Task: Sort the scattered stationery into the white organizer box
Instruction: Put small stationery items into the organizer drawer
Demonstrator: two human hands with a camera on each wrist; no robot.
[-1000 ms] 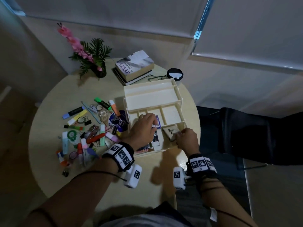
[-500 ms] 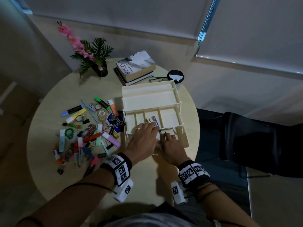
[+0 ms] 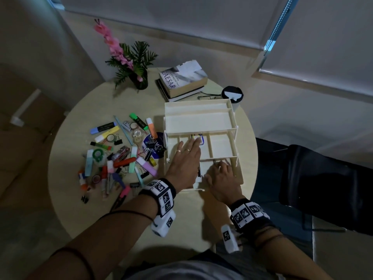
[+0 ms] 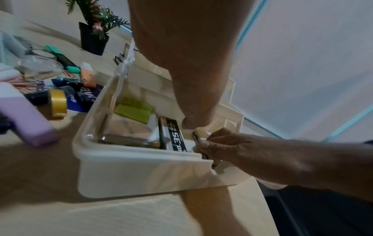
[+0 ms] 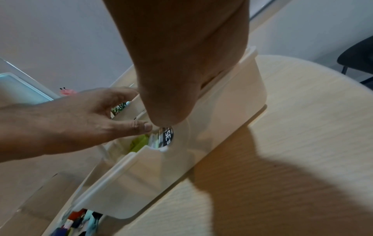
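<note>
The white organizer box (image 3: 199, 124) stands right of centre on the round table. My left hand (image 3: 189, 144) lies flat on its divided top tray, fingers straight, beside a blue-and-white eraser (image 3: 199, 138). The drawer (image 4: 141, 174) is pulled out in front. It holds green sticky notes (image 4: 133, 110), a clear case and a black-labelled eraser (image 4: 175, 135). My right hand (image 3: 221, 168) reaches into the drawer's right part. In the left wrist view its thumb and fingers pinch a thin dark metal strip (image 4: 198, 142). Loose stationery (image 3: 121, 154) lies scattered left of the box.
Stacked books (image 3: 182, 79), a potted plant (image 3: 135, 73) and a black round lid (image 3: 232, 93) stand behind the box. A black chair (image 3: 312, 182) sits off the table's right edge. A purple highlighter (image 3: 146, 166) and a gold tape roll (image 4: 58, 103) lie close to the drawer's left side.
My left hand moved from the drawer up onto the top tray and flattened. My right hand, over the drawer with a white eraser a second ago, now reaches inside it.
</note>
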